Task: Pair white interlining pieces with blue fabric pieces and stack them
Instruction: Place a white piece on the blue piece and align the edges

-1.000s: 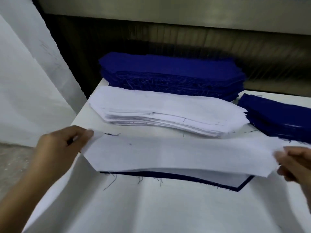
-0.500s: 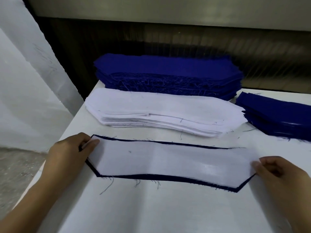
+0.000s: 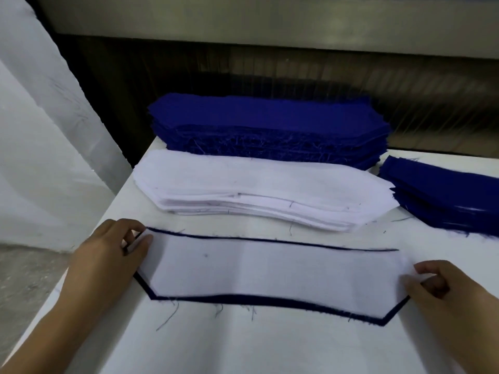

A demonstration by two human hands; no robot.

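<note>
One white interlining piece (image 3: 270, 271) lies flat on a blue fabric piece (image 3: 270, 300), whose edge shows as a dark rim around it, on the counter (image 3: 243, 346) between the two grips. The left hand (image 3: 108, 263) pinches the left tip; the right hand (image 3: 442, 290) pinches the right end. Beyond the grips a white interlining stack (image 3: 256, 187) and a tall blue stack (image 3: 267, 122) wait, so judging by them, most pairing is left. A lower blue stack (image 3: 445, 193) sits beyond the right grip

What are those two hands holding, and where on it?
The white interlining piece lying on a blue fabric piece: the left hand pinches its left tip, the right hand its right end.
</note>
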